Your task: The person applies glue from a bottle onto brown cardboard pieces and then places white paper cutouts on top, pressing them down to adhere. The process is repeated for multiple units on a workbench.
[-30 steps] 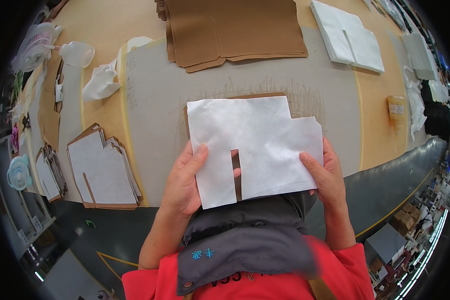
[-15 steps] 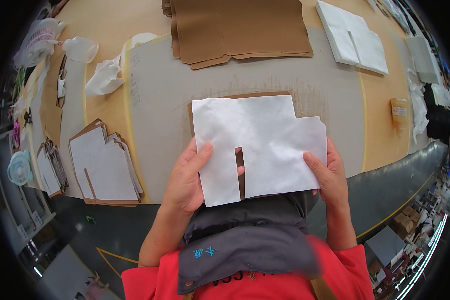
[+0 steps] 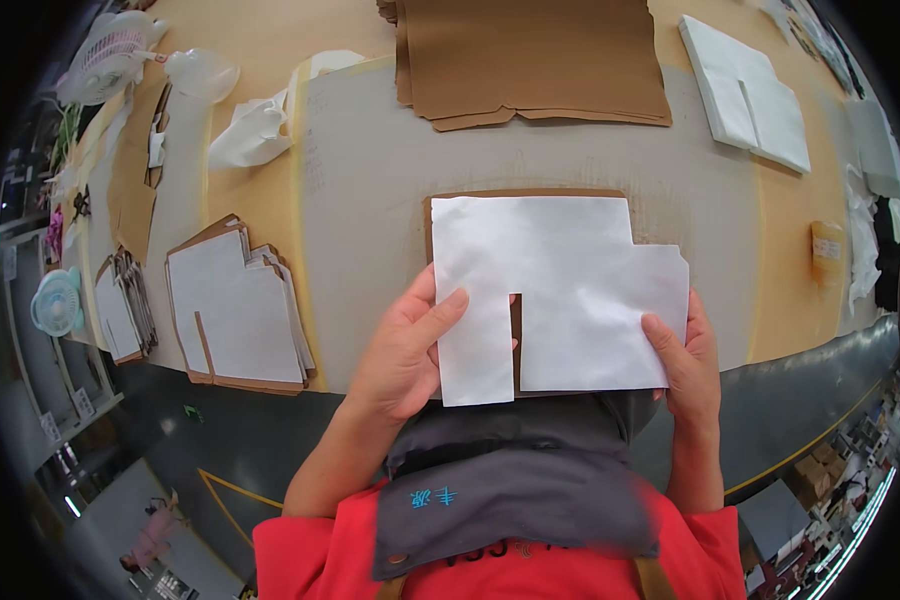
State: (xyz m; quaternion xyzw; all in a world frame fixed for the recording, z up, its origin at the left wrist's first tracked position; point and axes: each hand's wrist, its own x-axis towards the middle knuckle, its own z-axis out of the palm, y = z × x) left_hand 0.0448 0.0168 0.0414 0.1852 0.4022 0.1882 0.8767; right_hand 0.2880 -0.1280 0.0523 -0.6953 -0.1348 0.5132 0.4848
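In the head view, the white sheet point(image 3: 580, 320) has turned straighter over the brown sheet point(image 3: 525, 193), so their far edges look better lined up. Both are at the middle of the table's point(image 3: 370, 230) near edge. The left hand point(image 3: 410, 345) pinches the white sheet's left side, thumb on top; the right hand point(image 3: 690, 355) likewise grasps its right side.

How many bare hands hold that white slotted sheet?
2: the left hand holds the white slotted sheet by its left edge, the right hand by its right edge. Both are partly hidden behind it.
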